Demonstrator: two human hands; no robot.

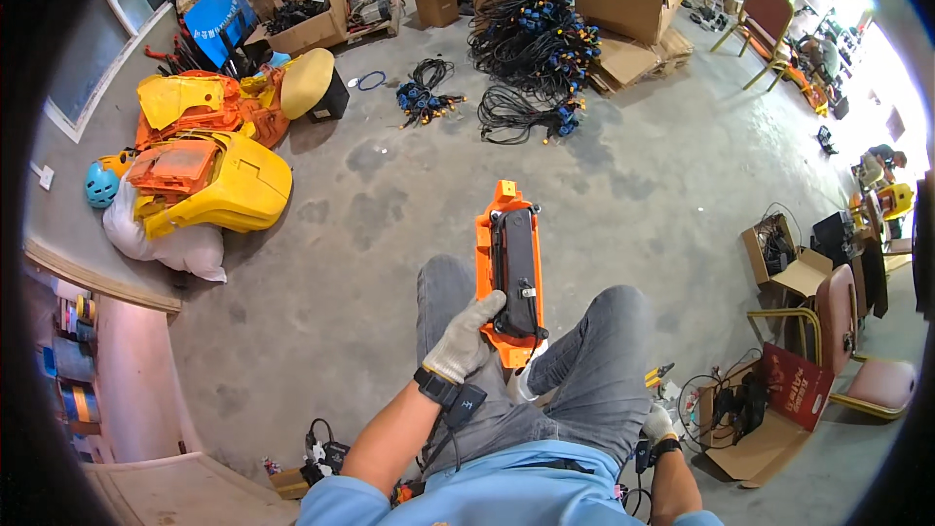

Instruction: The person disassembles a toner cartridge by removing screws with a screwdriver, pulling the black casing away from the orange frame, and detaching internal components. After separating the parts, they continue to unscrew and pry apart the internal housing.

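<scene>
My left hand [463, 339], in a pale knit glove, grips the lower left side of a long orange plastic housing [505, 189]. A black elongated part [521, 244] sits inside the housing, with a small metal piece on its face. The housing stands lengthwise above my lap, between my knees. Low at the right, beside my thigh, my gloved right hand [659, 422] reaches down. Its fingers are too small and hidden to show whether it holds anything. Just beyond it is a yellow-and-black tool [659, 374], whose exact kind is unclear.
To my right an open cardboard box [763, 448] holds black parts, near a pink chair [881, 388]. Yellow and orange plastic shells [239, 180] are piled at the left. Bundled black cables [531, 44] and cardboard boxes [623, 0] lie at the back on the concrete floor [390, 205].
</scene>
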